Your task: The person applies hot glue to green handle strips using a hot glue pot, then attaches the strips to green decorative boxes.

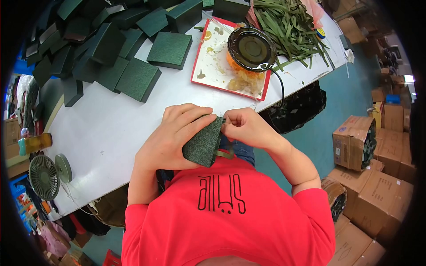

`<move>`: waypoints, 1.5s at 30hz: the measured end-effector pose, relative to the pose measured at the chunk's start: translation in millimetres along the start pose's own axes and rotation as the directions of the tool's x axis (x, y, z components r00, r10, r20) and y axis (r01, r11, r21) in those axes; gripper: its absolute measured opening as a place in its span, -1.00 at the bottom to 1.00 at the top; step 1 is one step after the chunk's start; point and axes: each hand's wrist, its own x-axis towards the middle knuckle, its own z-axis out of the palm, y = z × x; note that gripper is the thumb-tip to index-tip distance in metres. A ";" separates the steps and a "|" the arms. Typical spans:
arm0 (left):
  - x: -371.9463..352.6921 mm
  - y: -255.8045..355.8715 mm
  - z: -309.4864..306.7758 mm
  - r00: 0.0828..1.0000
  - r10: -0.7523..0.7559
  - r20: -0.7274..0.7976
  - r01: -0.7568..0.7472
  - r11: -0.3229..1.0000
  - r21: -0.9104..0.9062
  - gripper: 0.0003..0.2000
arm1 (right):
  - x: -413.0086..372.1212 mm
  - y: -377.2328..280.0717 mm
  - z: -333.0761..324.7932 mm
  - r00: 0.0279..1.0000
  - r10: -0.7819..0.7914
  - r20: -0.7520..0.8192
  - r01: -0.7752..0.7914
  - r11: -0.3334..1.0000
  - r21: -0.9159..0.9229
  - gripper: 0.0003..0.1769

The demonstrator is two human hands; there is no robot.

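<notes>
My left hand point(162, 135) is wrapped over a small dark green patterned box point(202, 146), holding it tilted at the table's front edge, close to my body. Against the box's upper right side, the fingers of my right hand point(248, 126) are pinched together; what they hold there, if anything, is hidden. A short olive-green ribbon point(226, 154) sticks out from the box's right side, below my right hand.
Many green boxes point(140, 80) are piled at the back left. A round black-topped glue pot point(251, 48) stands on a red-rimmed tray point(199, 57), its cord trailing right. Olive ribbons point(288, 31) lie behind. A small fan point(44, 177) sits left; cardboard cartons point(381, 199) are stacked right.
</notes>
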 end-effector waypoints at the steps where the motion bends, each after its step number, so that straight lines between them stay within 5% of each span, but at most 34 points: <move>1: -0.1 -0.4 0.8 1.000 -0.006 0.005 0.006 1.000 0.007 -0.13 | 0.1 0.6 -0.5 1.000 0.013 0.008 -0.013 1.000 -0.009 -0.73; 4: -0.9 -2.6 0.9 0.999 -0.035 -0.011 0.035 0.999 -0.012 -0.11 | -7.1 -14.3 -0.2 0.999 0.037 0.007 -0.037 0.996 0.077 -0.77; 10: -5.4 -6.3 -0.6 0.996 -0.068 -0.057 0.067 0.998 -0.022 -0.10 | -14.1 9.9 -6.7 0.788 -0.190 -0.585 0.397 0.884 0.248 -0.77; 13: -5.6 -5.3 -0.9 0.996 -0.074 -0.058 0.074 0.997 -0.005 -0.10 | -19.7 5.8 -3.8 0.733 -0.176 -0.657 0.347 0.928 0.139 -0.85; 16: -3.8 -3.6 -0.2 0.996 -0.070 -0.058 0.072 0.997 0.040 -0.10 | -21.5 17.1 13.7 0.726 -0.353 -0.590 0.376 0.922 -0.090 -0.88; 23: 2.2 4.2 2.1 0.999 -0.019 -0.039 0.024 0.992 0.125 -0.13 | -15.1 -6.7 24.8 0.886 -0.273 -0.375 0.163 0.940 -0.299 -0.75; 26: 1.7 4.5 2.8 0.999 -0.008 -0.031 0.012 0.991 0.135 -0.14 | -15.5 -11.3 26.7 0.883 -0.293 -0.366 0.179 0.932 -0.315 -0.77; 32: 0.9 3.7 2.7 0.997 -0.055 -0.049 0.061 0.991 0.116 -0.12 | -21.0 -6.7 21.9 0.933 -0.089 -0.348 0.104 0.994 0.025 -0.82; 36: -3.0 -2.0 2.2 0.994 -0.076 -0.077 0.082 0.993 0.082 -0.08 | -32.8 -9.8 5.3 0.870 -0.088 -0.485 0.068 0.996 -0.059 -0.84; 37: -5.8 -2.6 1.4 0.992 -0.083 -0.093 0.090 0.994 0.063 -0.08 | -31.4 10.5 -19.2 0.647 -0.351 -0.677 0.049 0.905 -0.422 -0.86; 39: -7.7 -3.9 0.3 0.991 -0.083 -0.107 0.087 0.996 0.033 -0.07 | -38.1 12.3 -41.6 0.438 -0.447 -0.780 -0.160 0.815 -0.557 -0.86; 40: -7.9 -4.4 -0.2 0.991 -0.079 -0.106 0.081 0.996 0.023 -0.06 | -43.9 14.0 -49.2 0.422 -0.498 -0.757 -0.219 0.755 -0.618 -0.83; 42: -7.4 -4.3 -0.3 0.994 -0.069 -0.088 0.071 0.997 0.013 -0.07 | -54.7 4.7 -45.3 0.550 -0.415 -0.725 -0.273 0.731 -0.626 -0.82; 45: -1.7 -2.7 0.4 0.998 -0.039 -0.051 0.040 0.999 0.010 -0.08 | -51.4 3.2 -18.3 0.683 -0.385 -0.621 0.146 0.905 -0.401 -0.86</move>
